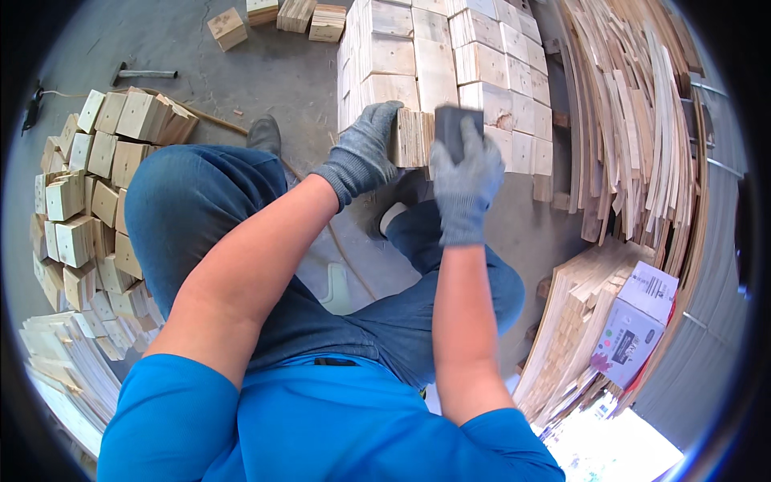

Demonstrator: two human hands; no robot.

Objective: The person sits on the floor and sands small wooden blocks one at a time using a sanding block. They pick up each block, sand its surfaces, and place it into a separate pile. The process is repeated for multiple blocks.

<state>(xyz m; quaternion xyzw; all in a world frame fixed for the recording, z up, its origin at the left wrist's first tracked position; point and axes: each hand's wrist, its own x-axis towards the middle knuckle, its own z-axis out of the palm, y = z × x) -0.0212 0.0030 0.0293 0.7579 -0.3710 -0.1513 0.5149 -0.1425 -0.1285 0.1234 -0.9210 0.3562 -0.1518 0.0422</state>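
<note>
My left hand, in a grey knit glove, grips the left side of a wooden block with layered edges facing me. This block sits at the near edge of a neat pile of pale wooden blocks. My right hand, also gloved, is closed on a dark rectangular block, its fingers over the near part. The dark block is just right of the layered wooden block; whether they touch I cannot tell. Its underside is hidden.
A heap of loose wooden blocks stands to my left, with a hammer on the floor beyond it. Long wooden strips are stacked at right, near a cardboard box. A hose crosses the floor between my legs.
</note>
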